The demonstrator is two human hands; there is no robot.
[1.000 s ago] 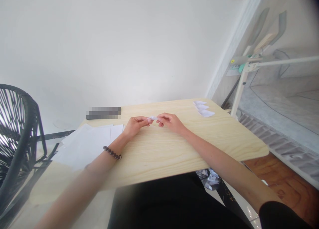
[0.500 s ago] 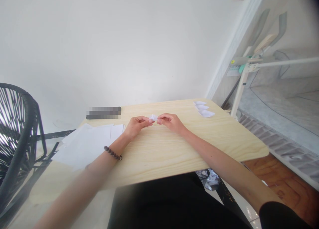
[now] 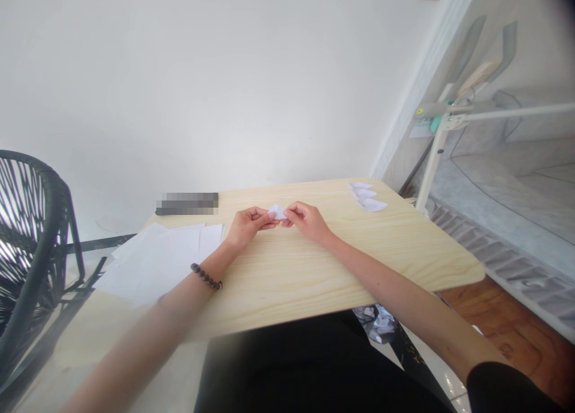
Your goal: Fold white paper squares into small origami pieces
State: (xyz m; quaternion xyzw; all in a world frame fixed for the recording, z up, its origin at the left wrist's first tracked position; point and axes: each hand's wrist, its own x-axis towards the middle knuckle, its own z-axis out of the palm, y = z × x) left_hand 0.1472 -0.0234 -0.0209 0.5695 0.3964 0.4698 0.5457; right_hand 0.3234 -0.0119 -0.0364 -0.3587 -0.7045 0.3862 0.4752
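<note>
A small folded piece of white paper [image 3: 278,211] is held up between my two hands over the middle of the table [image 3: 287,275]. My left hand [image 3: 250,226] pinches its left side between thumb and fingers. On the right side, my right hand [image 3: 306,219] grips it the same way. The paper's top comes to a low point; its lower part is partly hidden by my fingers. Toward the back right lie several white folded paper pieces [image 3: 371,204], pointed in shape and set in a row.
Loose white paper sheets [image 3: 166,254] overlap on the table's left side. A dark, pixelated object [image 3: 187,204] lies at the back left edge, by the wall. A black woven chair [image 3: 49,221] stands left. Crumpled shiny material [image 3: 380,324] shows below the front edge.
The folded paper now shows a wider, pointed shape between my fingers. My right fingers have curled in closer over it, and my left hand has shifted very slightly.
</note>
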